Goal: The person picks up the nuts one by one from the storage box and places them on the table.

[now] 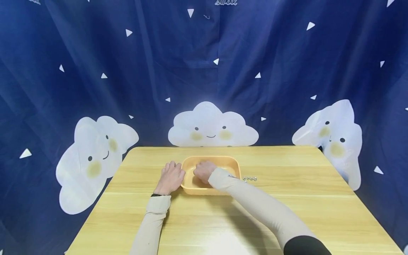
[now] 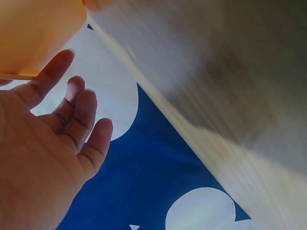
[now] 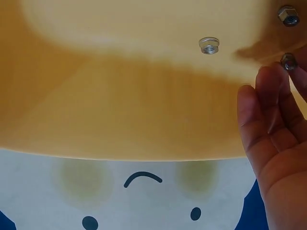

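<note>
My right hand [image 1: 204, 170] reaches into a shallow yellow-orange plastic bin [image 1: 210, 191]. In the right wrist view, its thumb and fingertips pinch a small metal nut [image 3: 288, 62]. Two more nuts lie on the bin floor there, one nut [image 3: 209, 45] ahead of the fingers and another nut [image 3: 289, 16] near the top right corner. At the bin's left side is my left hand [image 1: 170, 178], its thumb beside the rim. The left wrist view shows its fingers [image 2: 86, 115] loosely bent, the index finger along the bin's outer wall.
Several small metal nuts [image 1: 251, 179] stand in a short row on the wooden table [image 1: 318, 212], just right of the bin. Behind the table's far edge hangs a dark blue curtain [image 1: 204, 81] with white clouds and triangles.
</note>
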Demonstrator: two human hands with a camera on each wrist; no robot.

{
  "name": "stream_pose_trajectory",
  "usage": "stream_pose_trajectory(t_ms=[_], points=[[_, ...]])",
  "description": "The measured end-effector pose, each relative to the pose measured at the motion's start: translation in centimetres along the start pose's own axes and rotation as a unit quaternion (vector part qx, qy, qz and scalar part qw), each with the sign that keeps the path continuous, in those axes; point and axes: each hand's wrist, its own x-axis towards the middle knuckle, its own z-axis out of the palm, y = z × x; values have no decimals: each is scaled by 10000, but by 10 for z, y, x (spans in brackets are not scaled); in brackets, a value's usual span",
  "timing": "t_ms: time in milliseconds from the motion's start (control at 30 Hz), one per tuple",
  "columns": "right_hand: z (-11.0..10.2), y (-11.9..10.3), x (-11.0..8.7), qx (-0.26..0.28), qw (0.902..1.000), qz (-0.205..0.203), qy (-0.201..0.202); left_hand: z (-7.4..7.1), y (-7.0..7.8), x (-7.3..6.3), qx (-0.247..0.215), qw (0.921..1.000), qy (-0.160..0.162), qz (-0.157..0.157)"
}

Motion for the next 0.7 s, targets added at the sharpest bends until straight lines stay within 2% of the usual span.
stream_pose_trajectory(t_ms=[200,300,500,700], points=[[0,0,-3,-163,9999,18,48,2,-1,0,7,10000,-18,-18],[0,0,-3,-154,9999,28,-58,2,-1,0,2,10000,-8,-5],[-3,-1,-3,112,9992,114,-354,1,-1,-1,74,10000,52,33],[-4,-1,0,592,9974,172,-377,1,-1,-1,59,9999,88,24]])
